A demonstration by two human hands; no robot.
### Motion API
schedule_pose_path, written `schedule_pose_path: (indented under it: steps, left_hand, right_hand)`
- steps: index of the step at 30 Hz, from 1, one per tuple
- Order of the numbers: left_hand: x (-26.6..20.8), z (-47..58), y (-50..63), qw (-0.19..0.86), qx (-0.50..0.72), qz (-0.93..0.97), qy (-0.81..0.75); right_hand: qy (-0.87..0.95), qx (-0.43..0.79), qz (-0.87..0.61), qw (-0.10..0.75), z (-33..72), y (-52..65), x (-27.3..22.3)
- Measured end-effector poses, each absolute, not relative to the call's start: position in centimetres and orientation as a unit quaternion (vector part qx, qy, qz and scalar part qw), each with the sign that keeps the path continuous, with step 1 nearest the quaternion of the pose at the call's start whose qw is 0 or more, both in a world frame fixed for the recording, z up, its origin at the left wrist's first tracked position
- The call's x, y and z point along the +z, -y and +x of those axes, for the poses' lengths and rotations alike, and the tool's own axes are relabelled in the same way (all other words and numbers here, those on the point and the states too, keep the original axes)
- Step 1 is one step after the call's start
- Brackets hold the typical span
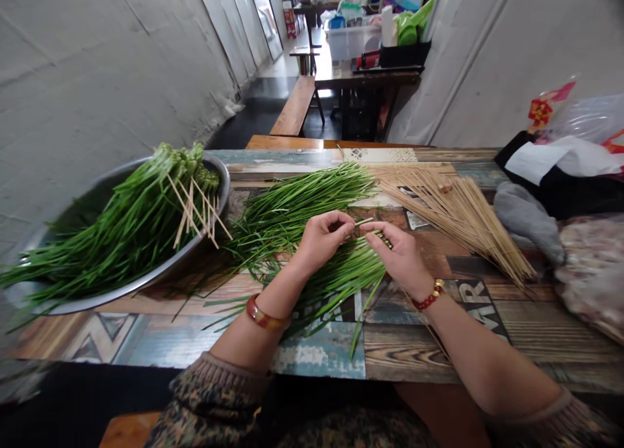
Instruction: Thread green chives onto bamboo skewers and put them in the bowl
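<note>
My left hand [325, 237] is closed in a pinch at the pale stem ends of a bunch of garlic chives [336, 276]. Facing it, my right hand [397, 253] has thumb and forefinger pressed together at the same stem ends. A thin bamboo skewer [436, 341] sticks out below my right wrist; its upper part is hidden by the hand. Behind my hands lies a second pile of green chives [312, 194]. To the right, many loose bamboo skewers [468, 214] are fanned out on the patterned wooden table [400, 350].
On the left, a metal basin [146, 282] holds chives [121, 207] with several skewers [190, 214] through their stem ends. Plastic bags [529, 217] and a black bag [556, 181] crowd the right side. Beyond stand a bench [295, 106] and a table with a plastic bin [348, 43].
</note>
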State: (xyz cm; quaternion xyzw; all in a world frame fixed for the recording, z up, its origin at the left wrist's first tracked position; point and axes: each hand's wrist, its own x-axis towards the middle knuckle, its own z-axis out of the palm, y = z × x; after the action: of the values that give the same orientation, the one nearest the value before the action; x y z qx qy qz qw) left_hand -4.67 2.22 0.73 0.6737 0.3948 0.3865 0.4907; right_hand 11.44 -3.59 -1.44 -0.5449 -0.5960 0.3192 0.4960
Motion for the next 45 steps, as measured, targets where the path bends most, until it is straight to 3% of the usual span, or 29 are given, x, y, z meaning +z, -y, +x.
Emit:
schedule_pose_path:
  steps: [20,38,45]
  left_hand:
    - [0.73,-4.36,-1.81,0.409,0.370,0.726,-0.412]
    - [1.19,-4.25,-1.53,0.459,0.385,0.689,-0.409]
    - [1.18,-4.29,-1.49,0.367,0.389,0.743,-0.403]
  right_hand:
    - [0.612,0.301,-0.548,0.485,11.45,3.72,-1.19]
    - [0.617,0.296,-0.539,0.491,11.37,3.70,-1.14]
    - [0.619,0.289,-0.547,0.483,11.39,3.67,-1.24]
